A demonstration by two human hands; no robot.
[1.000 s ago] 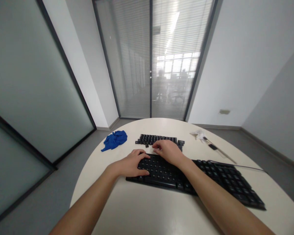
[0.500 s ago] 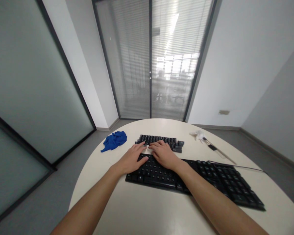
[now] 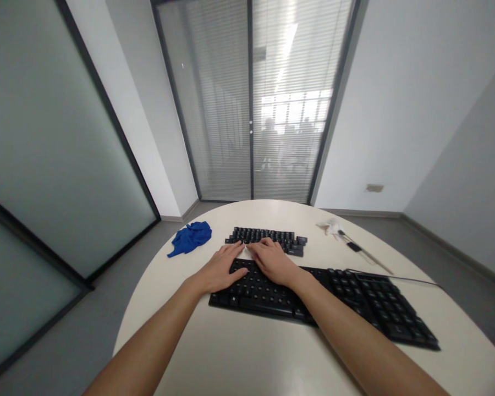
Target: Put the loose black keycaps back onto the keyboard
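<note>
A full-size black keyboard (image 3: 268,300) lies across the table, with its main key area showing small bare stems where keycaps are off. Behind it, loose black keycaps (image 3: 282,236) sit in several rows on the tabletop. My left hand (image 3: 223,269) is open, its fingers stretched toward the left part of those rows and its thumb over the bare keyboard. Opposite it, my right hand (image 3: 274,261) reaches over the keyboard with bent fingers apart, fingertips at the front edge of the keycaps. Its thumb is hidden, and nothing shows in its grasp.
A crumpled blue cloth (image 3: 191,237) lies at the left of the round white table (image 3: 214,357). At the right are a white crumpled piece (image 3: 331,226) and a thin stick with a black part (image 3: 365,253). The keyboard's cable (image 3: 412,281) runs off rightward.
The whole view has shifted slightly, moving the scene a little left. My right fingers have shifted slightly at the keycaps; my left hand stays nearly still.
</note>
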